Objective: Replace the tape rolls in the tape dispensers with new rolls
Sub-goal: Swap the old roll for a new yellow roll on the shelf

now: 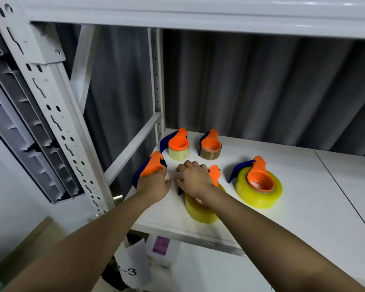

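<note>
Several orange-and-blue tape dispensers stand on a white shelf. My left hand grips the front-left dispenser; whatever roll it carries is hidden under the hand. My right hand lies over the front-middle dispenser, fingers curled round its blue part; this one holds a thick yellow roll. To the right stands a dispenser with a thick yellow roll. At the back, one dispenser holds a thin pale roll and another dispenser a thin brown roll.
White perforated uprights frame the shelf at left, and a higher shelf hangs overhead. Grey curtain behind. The shelf's front edge runs under my forearms. Below lie white packets with a pink label.
</note>
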`<state>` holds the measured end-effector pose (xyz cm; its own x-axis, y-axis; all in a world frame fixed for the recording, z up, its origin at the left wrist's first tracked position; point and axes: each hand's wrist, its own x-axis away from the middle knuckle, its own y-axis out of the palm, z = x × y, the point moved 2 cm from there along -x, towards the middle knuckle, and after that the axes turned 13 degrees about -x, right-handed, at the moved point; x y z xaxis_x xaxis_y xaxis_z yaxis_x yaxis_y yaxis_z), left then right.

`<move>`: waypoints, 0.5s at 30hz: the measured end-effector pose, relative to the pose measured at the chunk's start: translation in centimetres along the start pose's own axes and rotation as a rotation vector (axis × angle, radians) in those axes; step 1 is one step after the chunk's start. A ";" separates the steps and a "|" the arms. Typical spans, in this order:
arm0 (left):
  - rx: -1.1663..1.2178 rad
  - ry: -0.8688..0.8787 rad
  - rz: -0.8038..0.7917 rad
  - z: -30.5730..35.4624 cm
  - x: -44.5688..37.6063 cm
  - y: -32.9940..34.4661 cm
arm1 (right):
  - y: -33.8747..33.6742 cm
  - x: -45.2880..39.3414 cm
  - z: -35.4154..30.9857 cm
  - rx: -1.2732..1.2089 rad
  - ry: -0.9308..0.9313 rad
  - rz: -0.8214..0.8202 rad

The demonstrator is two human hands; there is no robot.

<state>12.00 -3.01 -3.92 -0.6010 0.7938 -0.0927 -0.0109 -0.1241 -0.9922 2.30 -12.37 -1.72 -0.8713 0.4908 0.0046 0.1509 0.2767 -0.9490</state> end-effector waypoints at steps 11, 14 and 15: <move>0.933 -0.044 0.022 8.4 -1.9 -7.7 | -5.0 2.7 4.2 -1.286 0.079 0.217; 1.194 0.002 -0.040 12.4 -1.3 -8.3 | -6.5 5.0 6.3 -1.459 0.085 0.231; 1.249 0.015 -0.057 13.8 -0.9 -8.4 | -7.0 5.9 7.0 -1.490 0.079 0.231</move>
<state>1.62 -10.92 5.62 -0.5659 0.8222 -0.0610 -0.7916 -0.5625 -0.2388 -7.15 -17.25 2.73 -0.7435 0.6679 -0.0334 0.6414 0.7263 0.2471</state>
